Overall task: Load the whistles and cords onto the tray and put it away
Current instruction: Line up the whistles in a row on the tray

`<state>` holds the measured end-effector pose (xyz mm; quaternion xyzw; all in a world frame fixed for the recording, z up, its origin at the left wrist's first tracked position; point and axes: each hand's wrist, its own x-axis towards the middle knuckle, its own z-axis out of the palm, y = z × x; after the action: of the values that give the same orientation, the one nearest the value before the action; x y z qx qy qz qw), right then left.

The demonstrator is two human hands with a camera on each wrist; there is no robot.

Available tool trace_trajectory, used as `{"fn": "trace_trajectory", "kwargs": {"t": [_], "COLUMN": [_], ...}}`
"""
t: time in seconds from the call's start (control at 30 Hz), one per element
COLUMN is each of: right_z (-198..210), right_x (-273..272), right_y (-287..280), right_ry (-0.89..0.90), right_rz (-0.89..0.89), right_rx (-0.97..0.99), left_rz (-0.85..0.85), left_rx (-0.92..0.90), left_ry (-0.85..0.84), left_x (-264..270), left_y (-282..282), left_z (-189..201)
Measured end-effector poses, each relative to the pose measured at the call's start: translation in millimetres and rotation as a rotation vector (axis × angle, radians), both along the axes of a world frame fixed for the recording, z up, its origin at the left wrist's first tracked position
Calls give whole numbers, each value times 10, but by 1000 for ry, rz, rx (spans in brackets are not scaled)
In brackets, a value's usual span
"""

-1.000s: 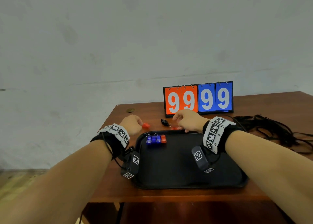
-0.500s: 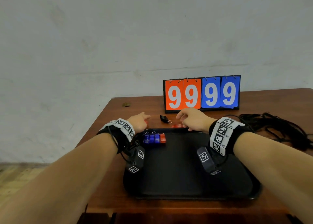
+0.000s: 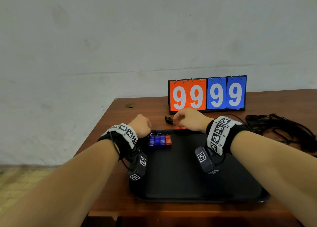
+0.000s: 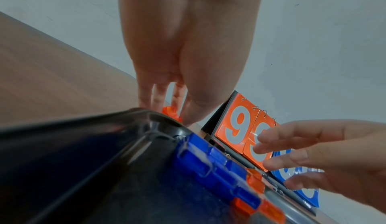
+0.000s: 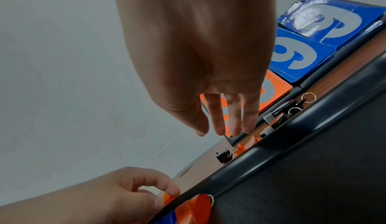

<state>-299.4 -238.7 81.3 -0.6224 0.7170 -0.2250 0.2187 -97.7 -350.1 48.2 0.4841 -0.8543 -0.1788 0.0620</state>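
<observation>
A black tray (image 3: 188, 175) lies in front of me with a row of blue whistles (image 3: 157, 139) and one orange whistle (image 3: 168, 139) in its far-left corner. My left hand (image 3: 140, 125) pinches another orange whistle (image 4: 169, 112) just outside that corner. My right hand (image 3: 181, 119) hovers with loose fingers (image 5: 234, 125) over an orange whistle (image 3: 181, 127) on the table beyond the tray's far rim. A black whistle (image 3: 169, 120) lies beside it, and a second black whistle (image 5: 288, 112) shows in the right wrist view. Black cords (image 3: 283, 129) are piled at the right.
A flip scoreboard (image 3: 207, 94) reading 99 99 stands at the back of the wooden table (image 3: 120, 117), close behind the whistles. The table's left edge runs near my left forearm, and a grey wall rises behind.
My left hand has drawn its orange whistle in toward the tray's far-left corner. My right hand stays over the orange whistle by the far rim. My head has tilted up a little.
</observation>
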Motion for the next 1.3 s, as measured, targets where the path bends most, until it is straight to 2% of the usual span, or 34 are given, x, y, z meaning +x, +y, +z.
{"fn": "trace_trajectory", "kwargs": {"t": [0.33,0.6,0.9,1.13,1.3], "right_z": [-18,-94,-120,-63,188], "right_x": [-74,-51,-62,-16,62], "right_y": [-37,-166,-156,-61,199], "right_ry": [222,292,237,174,97], "right_rz": [46,76,-11,-51,-34], "right_rx": [220,216,132,-4,-80], "left_rz": [29,76,102,78,108], "left_rx": [3,-104,-37,-34,-8], "left_ry": [102,208,401,387,439], "left_x": [84,134,269,452,496], "left_y": [37,117,116,258,515], "left_z": [8,90,103,261,469]}}
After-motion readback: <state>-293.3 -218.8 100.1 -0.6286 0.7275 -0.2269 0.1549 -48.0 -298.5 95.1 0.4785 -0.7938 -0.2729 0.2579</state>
